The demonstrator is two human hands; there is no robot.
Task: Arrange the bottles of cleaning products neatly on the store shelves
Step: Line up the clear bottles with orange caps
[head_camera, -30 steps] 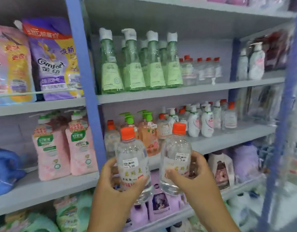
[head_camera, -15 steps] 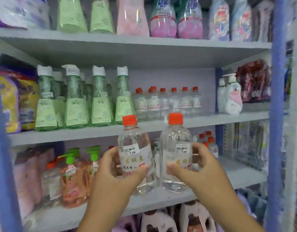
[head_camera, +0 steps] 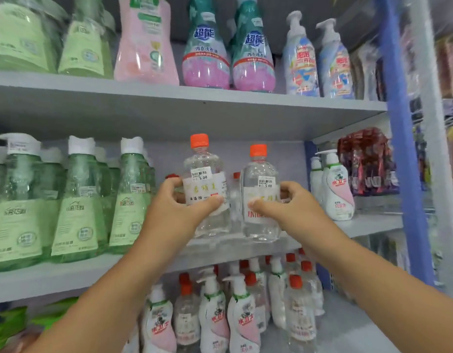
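My left hand [head_camera: 180, 203] and right hand [head_camera: 288, 202] each hold a clear bottle [head_camera: 206, 187], thumbs wrapped round, to stand them at the shelf [head_camera: 98, 270] front edge.

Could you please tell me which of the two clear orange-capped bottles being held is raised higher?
The clear orange-capped bottle in the left hand: its cap sits above that of the right hand's bottle.

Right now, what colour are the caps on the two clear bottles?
Orange-red caps, clearest in the head view.
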